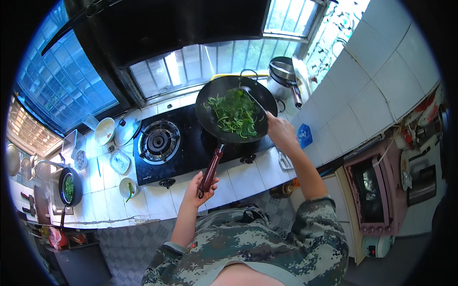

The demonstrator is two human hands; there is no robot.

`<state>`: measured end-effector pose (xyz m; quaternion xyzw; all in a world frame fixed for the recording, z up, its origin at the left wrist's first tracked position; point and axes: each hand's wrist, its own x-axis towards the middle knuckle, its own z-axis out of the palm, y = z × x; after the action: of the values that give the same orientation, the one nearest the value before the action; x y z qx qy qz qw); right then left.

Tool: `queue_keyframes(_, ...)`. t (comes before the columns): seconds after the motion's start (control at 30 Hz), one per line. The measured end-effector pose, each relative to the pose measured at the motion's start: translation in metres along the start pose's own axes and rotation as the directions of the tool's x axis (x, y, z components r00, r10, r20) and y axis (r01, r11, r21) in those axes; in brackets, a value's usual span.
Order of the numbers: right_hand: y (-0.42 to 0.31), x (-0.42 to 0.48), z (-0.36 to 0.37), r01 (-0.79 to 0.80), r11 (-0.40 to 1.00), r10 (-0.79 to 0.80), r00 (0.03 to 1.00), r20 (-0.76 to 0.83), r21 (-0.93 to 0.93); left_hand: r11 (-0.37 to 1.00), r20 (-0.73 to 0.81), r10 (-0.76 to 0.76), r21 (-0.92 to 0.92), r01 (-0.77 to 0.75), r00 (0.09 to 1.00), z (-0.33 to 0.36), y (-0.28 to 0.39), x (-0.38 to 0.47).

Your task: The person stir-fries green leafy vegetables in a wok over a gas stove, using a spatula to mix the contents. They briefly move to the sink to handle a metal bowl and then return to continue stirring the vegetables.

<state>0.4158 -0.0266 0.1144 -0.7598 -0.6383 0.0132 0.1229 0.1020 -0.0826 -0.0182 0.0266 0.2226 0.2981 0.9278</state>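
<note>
A dark wok (pixel 205 103) sits over the right side of the black gas stove (pixel 189 143). Leafy greens (pixel 236 114) with thin stems lie heaped in it. My left hand (pixel 204 189) grips the wok's reddish-brown handle (pixel 212 168), which points towards me. Above the wok's right rim, my right hand (pixel 281 128) is closed around a metal spatula or ladle (pixel 257 99). The tool's head reaches into the far part of the greens, and its grip is hidden in my fist.
Left of the wok is a bare burner (pixel 159 142). A bowl with green chillies (pixel 128 188), a glass lid (pixel 127 127) and a pan of greens (pixel 69 186) stand farther left. At the back right, a strainer-topped pot (pixel 282 77) stands near a blue packet (pixel 304 136).
</note>
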Motion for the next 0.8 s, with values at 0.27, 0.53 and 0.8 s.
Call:
queue_keyframes(0.27,0.015,-0.042,0.068,-0.051,0.944,0.002,0.988,0.151,0.325,0.985,-0.089,-0.041,-0.171,0.026,0.995,-0.029,-0.018,0.006)
queue_keyframes(0.53,0.195,-0.079,0.226,-0.711,0.461,0.869,0.482,-0.109,0.531,0.98,-0.246,-0.19,0.011,0.199,0.951,-0.01,-0.063,0.019)
queue_keyframes(0.8,0.252,-0.041,0.201,-0.613,0.685,0.703,0.698,-0.137,0.394,0.916,-0.255,0.027,0.393,0.078,0.967,0.094,-0.09,0.12)
